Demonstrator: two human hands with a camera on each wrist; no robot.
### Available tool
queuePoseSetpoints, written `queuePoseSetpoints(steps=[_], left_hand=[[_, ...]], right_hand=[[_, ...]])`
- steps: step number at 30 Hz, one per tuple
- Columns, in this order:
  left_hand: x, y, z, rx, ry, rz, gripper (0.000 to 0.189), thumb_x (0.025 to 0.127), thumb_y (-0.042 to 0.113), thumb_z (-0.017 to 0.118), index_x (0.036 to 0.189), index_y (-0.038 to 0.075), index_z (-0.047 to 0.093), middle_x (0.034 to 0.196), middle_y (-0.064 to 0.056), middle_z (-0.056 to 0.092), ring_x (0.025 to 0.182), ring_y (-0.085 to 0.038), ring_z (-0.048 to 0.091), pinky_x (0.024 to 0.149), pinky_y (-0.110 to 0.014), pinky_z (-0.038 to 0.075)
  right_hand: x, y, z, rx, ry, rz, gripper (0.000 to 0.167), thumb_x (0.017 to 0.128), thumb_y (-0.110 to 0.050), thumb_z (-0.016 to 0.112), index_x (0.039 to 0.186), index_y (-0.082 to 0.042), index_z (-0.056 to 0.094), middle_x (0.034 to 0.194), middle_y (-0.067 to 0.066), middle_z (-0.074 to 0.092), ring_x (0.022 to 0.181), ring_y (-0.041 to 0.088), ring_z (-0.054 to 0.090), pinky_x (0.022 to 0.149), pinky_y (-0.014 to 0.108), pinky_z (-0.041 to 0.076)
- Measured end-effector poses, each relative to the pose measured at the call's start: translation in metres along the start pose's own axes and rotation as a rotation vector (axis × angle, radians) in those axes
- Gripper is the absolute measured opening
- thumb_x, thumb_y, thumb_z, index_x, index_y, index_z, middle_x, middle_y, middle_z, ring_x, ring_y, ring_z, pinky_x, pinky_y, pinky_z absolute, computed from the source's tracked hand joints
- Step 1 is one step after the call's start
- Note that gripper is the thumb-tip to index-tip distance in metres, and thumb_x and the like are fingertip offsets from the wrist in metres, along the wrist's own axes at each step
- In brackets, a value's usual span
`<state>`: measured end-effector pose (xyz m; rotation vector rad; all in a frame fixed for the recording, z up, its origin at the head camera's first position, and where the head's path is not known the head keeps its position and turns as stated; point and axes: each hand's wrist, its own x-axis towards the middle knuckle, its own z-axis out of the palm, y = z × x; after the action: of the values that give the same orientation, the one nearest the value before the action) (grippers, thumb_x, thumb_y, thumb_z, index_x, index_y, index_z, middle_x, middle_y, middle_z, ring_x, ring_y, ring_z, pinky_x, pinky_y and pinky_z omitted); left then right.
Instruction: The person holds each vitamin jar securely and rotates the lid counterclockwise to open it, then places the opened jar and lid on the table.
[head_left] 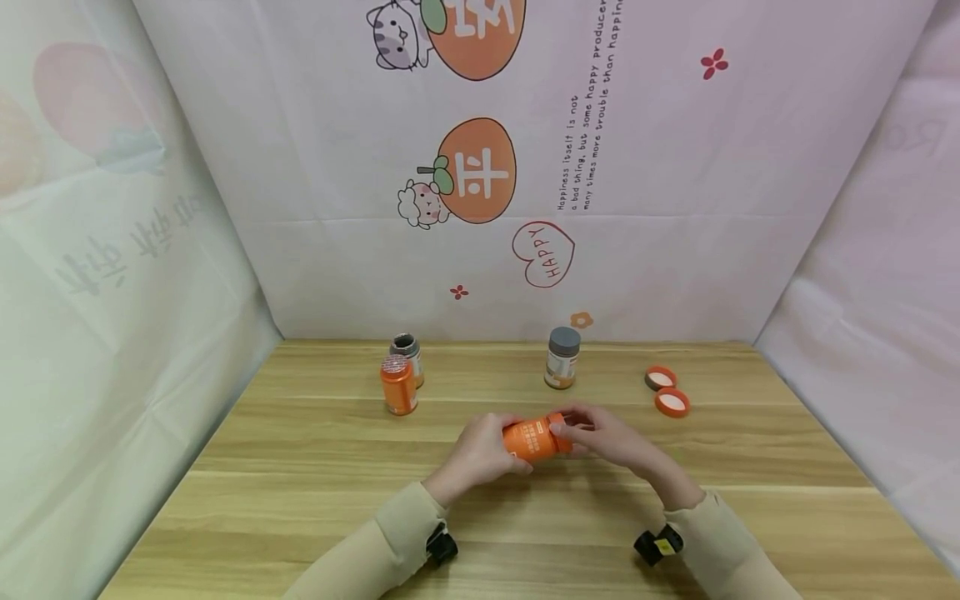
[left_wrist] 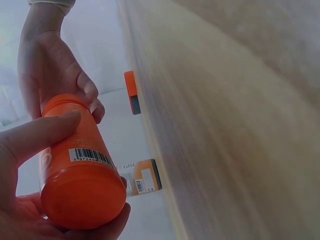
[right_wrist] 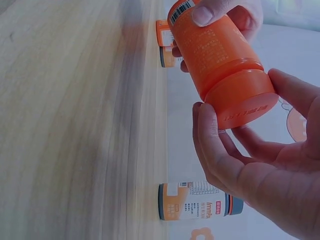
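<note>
An orange bottle [head_left: 528, 441] lies tilted on its side in the air above the table. Its body is gripped by my left hand [head_left: 486, 450], with the thumb along the side near a barcode in the left wrist view. My right hand [head_left: 611, 435] has its fingers and thumb curled round the orange cap [right_wrist: 241, 98], which sits on the bottle's mouth. In the right wrist view the cap's flat top faces my right palm. Whether the cap is tight or loose I cannot tell.
At the back left stand an orange bottle [head_left: 399, 387] without a cap and an uncapped grey-rimmed bottle [head_left: 409, 354]. A grey-capped bottle [head_left: 562, 358] stands back centre. Two loose caps, one [head_left: 661, 378] partly grey and one orange [head_left: 672, 402], lie on the right. White printed cloth [head_left: 637, 275] walls the table.
</note>
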<state>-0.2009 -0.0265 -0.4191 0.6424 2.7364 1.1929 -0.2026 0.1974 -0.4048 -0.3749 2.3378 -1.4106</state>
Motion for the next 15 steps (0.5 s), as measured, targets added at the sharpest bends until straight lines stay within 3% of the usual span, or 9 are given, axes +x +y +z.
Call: queuePoseSetpoints(steps=[6, 15], left_hand=[[-0.0002, -0.0021, -0.0010, -0.047, -0.024, -0.022, 0.059, 0.060, 0.019, 0.088, 0.113, 0.007, 0.066, 0.099, -0.001, 0.066, 0.081, -0.010, 0.055, 0.073, -0.028, 0.047], [0.0011, -0.0038, -0.0008, -0.089, -0.039, -0.010, 0.056, 0.058, 0.018, 0.088, 0.110, 0.008, 0.067, 0.095, 0.001, 0.066, 0.079, -0.010, 0.055, 0.072, -0.026, 0.046]], right_hand=[[-0.0003, 0.0031, -0.0019, -0.038, 0.005, -0.041, 0.051, 0.091, -0.039, 0.061, 0.130, -0.009, 0.051, 0.126, 0.014, 0.053, 0.115, 0.031, 0.054, 0.088, 0.042, 0.051], [-0.0003, 0.0045, -0.0049, -0.038, -0.037, -0.163, 0.049, 0.087, -0.026, 0.068, 0.129, -0.006, 0.051, 0.124, 0.013, 0.056, 0.114, 0.031, 0.054, 0.087, 0.033, 0.049]])
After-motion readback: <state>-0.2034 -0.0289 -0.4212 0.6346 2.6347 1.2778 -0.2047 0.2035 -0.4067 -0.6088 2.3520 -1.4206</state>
